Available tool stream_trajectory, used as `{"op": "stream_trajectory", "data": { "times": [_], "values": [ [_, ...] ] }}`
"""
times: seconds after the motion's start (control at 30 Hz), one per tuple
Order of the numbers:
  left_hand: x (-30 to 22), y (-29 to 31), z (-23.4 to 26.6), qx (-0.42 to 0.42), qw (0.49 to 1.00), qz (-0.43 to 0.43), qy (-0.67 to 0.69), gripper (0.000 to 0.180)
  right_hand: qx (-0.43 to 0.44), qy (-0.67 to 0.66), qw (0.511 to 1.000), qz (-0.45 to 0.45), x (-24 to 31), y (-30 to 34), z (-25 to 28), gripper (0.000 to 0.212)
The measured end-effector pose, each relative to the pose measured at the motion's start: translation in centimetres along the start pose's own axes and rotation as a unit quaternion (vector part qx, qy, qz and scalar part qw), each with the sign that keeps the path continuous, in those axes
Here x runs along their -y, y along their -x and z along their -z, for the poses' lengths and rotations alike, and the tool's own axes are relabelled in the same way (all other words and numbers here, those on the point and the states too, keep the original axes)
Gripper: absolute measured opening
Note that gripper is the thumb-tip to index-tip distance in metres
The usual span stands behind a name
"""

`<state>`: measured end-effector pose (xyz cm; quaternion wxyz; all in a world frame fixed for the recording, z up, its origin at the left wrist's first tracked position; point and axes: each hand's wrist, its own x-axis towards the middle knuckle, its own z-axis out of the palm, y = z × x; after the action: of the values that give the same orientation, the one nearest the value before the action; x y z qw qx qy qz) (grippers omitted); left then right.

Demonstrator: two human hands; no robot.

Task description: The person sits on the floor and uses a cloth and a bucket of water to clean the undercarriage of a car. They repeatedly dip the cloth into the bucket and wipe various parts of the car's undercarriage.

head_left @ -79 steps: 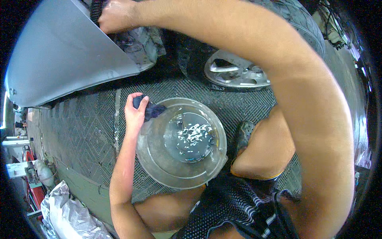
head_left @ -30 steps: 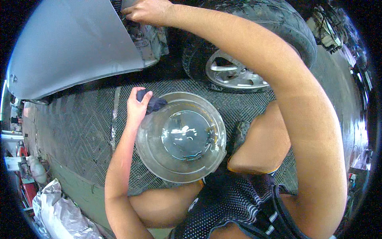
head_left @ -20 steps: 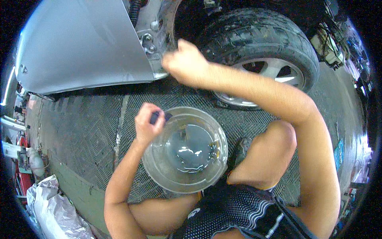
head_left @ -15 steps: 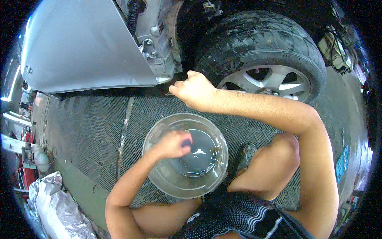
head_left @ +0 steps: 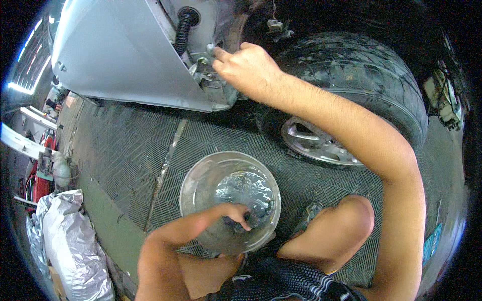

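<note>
My left hand (head_left: pixel 236 213) is down inside a clear plastic bucket (head_left: pixel 188 200), its fingers closed round something small and dark (head_left: pixel 247 216) that I cannot make out. Rippled water (head_left: pixel 246 188) lies in the bucket's bottom. Up at the car, my right hand (head_left: pixel 248 70) is curled, knuckles upward, beside the metal hinge area (head_left: pixel 205 70) at the edge of a silver door (head_left: pixel 125 55). Its fingertips are at a small grey knob (head_left: pixel 210 49); whether they grip anything is hidden.
A tyre (head_left: pixel 351 65) on a silver wheel rim (head_left: pixel 311 145) stands right of the door, partly behind my right forearm. Ridged matting (head_left: pixel 125 145) covers the floor. A crumpled silver cover (head_left: pixel 75 246) lies at the lower left. A black ribbed hose (head_left: pixel 183 35) runs into the car body.
My right hand has risen from below the door's corner to the hinge area. My left hand has shifted toward the near side of the bucket, and the water is now more rippled. The view has shifted.
</note>
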<state>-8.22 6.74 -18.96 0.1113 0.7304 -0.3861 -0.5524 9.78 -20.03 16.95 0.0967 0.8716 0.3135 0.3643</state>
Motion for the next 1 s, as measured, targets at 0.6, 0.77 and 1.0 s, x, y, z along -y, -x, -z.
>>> {"op": "stream_trajectory", "data": {
  "times": [0.6,0.77,1.0],
  "values": [
    [-24.8,20.2,33.1,-0.673,0.552,-0.046,-0.491,0.028,-0.006,0.018,0.999,0.026,-7.1,-3.2,-6.0,0.026],
    [-17.4,19.1,23.2,-0.583,0.729,-0.011,-0.357,0.037,0.151,-0.076,0.984,0.058,1.6,-1.0,-6.1,0.025],
    [-6.6,15.2,14.6,-0.578,0.778,-0.079,-0.233,0.033,0.092,-0.170,0.978,-0.084,4.9,2.3,-5.0,0.020]
  ]
}}
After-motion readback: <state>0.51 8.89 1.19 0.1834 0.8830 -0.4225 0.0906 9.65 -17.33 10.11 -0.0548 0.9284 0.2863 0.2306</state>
